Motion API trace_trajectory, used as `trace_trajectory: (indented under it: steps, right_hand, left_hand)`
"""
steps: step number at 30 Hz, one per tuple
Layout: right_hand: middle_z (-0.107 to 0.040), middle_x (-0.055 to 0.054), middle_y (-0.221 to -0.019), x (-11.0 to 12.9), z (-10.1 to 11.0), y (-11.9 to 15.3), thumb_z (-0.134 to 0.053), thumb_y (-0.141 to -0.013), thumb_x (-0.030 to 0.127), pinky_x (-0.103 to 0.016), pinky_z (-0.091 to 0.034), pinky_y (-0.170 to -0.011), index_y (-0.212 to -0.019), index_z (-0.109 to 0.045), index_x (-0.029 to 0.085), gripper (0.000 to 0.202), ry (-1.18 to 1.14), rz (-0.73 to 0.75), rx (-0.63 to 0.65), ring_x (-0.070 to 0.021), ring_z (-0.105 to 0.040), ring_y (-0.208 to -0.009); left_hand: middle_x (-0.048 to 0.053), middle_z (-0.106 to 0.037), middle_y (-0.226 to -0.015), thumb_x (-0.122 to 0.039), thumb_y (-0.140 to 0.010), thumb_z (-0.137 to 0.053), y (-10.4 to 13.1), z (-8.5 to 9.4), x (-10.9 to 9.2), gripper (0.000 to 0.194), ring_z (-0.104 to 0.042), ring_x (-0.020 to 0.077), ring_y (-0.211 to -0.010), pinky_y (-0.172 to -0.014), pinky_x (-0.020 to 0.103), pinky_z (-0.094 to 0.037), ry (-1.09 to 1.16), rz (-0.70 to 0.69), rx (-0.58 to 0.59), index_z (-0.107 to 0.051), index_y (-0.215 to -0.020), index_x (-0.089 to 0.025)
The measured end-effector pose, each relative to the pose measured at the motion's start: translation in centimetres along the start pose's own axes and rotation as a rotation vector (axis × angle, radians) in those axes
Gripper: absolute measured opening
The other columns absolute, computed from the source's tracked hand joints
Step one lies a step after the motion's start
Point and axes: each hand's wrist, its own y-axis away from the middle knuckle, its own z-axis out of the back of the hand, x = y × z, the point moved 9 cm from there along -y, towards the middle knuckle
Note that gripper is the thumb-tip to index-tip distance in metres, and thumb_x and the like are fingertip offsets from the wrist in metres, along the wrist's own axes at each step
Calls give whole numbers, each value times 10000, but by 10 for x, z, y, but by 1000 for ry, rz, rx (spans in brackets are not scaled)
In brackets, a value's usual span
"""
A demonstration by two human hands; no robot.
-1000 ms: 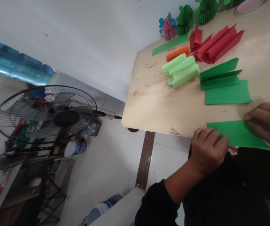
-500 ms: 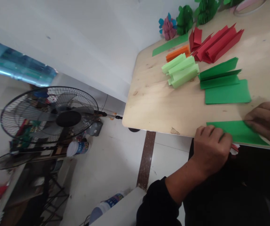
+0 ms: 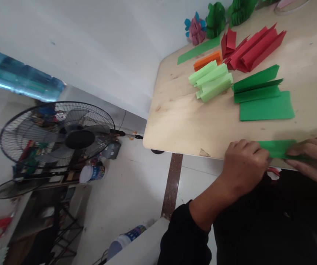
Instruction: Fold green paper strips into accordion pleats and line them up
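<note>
A strip of green paper (image 3: 277, 148) lies along the table's near edge, its ends covered by my hands. My left hand (image 3: 244, 163) is closed on the left end, fingers curled over it. At the other end my right hand (image 3: 314, 156) pinches the paper between thumb and fingers. Just beyond lie a flat green sheet (image 3: 267, 108) and a green pleated paper (image 3: 258, 88). Light green pleated papers (image 3: 212, 81) sit to the left, with red pleated papers (image 3: 258, 49) farther back.
The wooden tabletop (image 3: 180, 117) ends near my body. At its back stand a pink-and-blue paper flower (image 3: 196, 30) and green paper figures (image 3: 215, 20). An orange folded paper (image 3: 208, 60) and a green strip (image 3: 198, 50) lie there too. A fan (image 3: 79, 140) stands left of the table.
The green paper between my hands now shows as a narrower strip, its near part turned up. My right hand has shifted its grip, with the thumb now stretched along the near edge.
</note>
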Motion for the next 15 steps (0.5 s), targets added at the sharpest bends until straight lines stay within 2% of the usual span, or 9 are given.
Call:
trace_trajectory:
  steps: [3, 7, 15]
  right_hand:
    - [-634, 1, -879, 15, -3, -2, -453, -898, 406, -370, -435, -776, -961, -560, 234, 212, 115, 144, -14, -191, -586, -846]
    - [-613, -18, -867, 16, 0, -4, -432, -920, 346, -368, -431, -782, -951, -524, 215, 163, 114, 141, -34, -194, -567, -842]
    - [-608, -43, -862, 19, -2, -14, -417, -930, 379, -373, -434, -736, -908, -518, 203, 204, 186, 55, -47, -209, -569, -793]
  left_hand:
    - [5, -679, -929, -340, -977, -436, -2, 1, 2, 266, -581, 198, -930, -771, 344, -425, 40, 23, 43, -652, -914, -198]
    - [7, -702, -979, -358, -966, -469, -2, 2, 6, 247, -603, 191, -948, -810, 338, -446, 81, 70, 34, -635, -1043, -193]
    - [5, -740, -1016, -332, -991, -390, 8, 9, 11, 309, -643, 169, -911, -835, 333, -485, 166, 107, -203, -609, -1142, -173]
